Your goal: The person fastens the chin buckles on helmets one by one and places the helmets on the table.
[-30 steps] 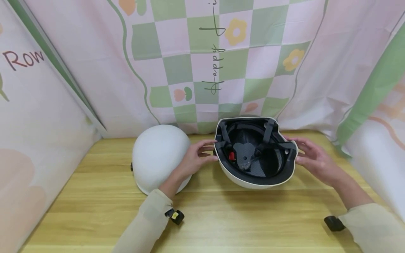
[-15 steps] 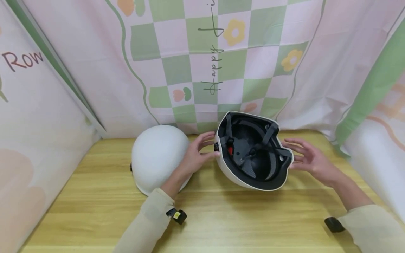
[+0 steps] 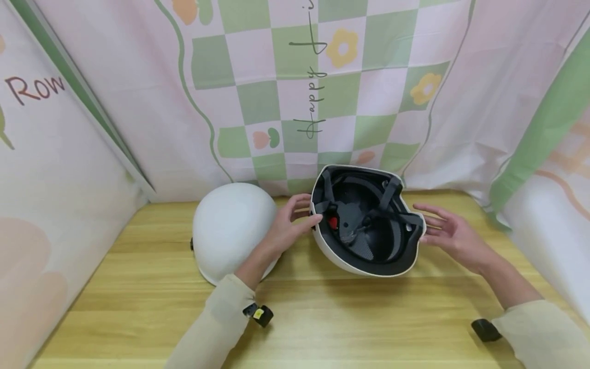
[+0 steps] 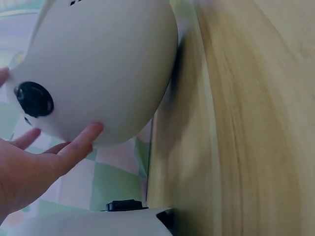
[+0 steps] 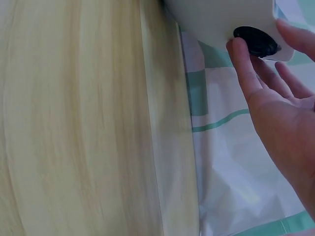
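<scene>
A white helmet (image 3: 369,269) is tipped with its hollow side facing me, showing black padding, dark straps and a red buckle part (image 3: 333,222). My left hand (image 3: 289,228) holds its left side, thumb at the rim and fingers against the outer shell. In the left wrist view a round black knob (image 4: 34,98) sits between thumb and fingers. My right hand (image 3: 454,236) holds the opposite side, with fingertips by another black knob (image 5: 256,41) and the thumb near the rim. A second white helmet (image 3: 232,230) rests dome up beside my left forearm.
Both helmets are at the back of a wooden table (image 3: 350,328), close to a patterned curtain (image 3: 295,102) behind. More curtain (image 3: 55,169) hangs along the left side. Black wrist cameras (image 3: 262,315) are strapped at both sleeves.
The held helmet has turned and tilted, its right side dropping lower and its far edge rising, then settled slightly left. Both hands have shifted with it. The second helmet stays put.
</scene>
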Available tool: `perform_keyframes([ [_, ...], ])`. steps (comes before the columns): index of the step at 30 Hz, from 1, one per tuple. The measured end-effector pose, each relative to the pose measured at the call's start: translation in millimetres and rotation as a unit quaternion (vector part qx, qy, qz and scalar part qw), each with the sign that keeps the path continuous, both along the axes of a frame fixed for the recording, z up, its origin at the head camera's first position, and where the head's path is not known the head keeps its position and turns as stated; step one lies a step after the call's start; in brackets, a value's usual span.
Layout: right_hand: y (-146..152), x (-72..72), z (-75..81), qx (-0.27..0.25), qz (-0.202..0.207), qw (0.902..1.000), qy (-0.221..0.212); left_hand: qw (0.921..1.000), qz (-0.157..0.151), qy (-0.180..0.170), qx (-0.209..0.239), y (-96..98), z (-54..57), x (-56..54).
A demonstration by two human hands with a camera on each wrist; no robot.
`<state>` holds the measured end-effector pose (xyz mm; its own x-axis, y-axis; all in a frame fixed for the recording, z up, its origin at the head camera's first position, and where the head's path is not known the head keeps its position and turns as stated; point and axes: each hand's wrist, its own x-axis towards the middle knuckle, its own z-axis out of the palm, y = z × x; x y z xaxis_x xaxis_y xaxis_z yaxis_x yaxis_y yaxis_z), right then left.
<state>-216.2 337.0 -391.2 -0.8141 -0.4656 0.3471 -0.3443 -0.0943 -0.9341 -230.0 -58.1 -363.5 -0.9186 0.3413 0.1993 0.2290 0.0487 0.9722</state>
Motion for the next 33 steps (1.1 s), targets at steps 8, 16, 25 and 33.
perform_keyframes([
  [8, 1, 3.4, 6.5, -0.060, -0.019, 0.9979, 0.012, 0.9960, -0.009, -0.046, 0.075, 5.1, -8.2, -1.3],
  [16, -5, 7.4, 7.9, -0.128, -0.044, 0.9905, 0.026, 0.9903, -0.025, -0.094, 0.100, 7.9, -13.9, -4.4],
  [25, -14, 9.1, 11.9, -0.232, -0.022, 0.9723, 0.017, 0.9869, -0.012, -0.108, 0.119, 15.5, -26.7, -6.2],
  [33, -16, 9.2, 14.4, -0.251, -0.023, 0.9676, 0.019, 0.9835, 0.000, -0.112, 0.142, 19.6, -34.8, -8.8],
])
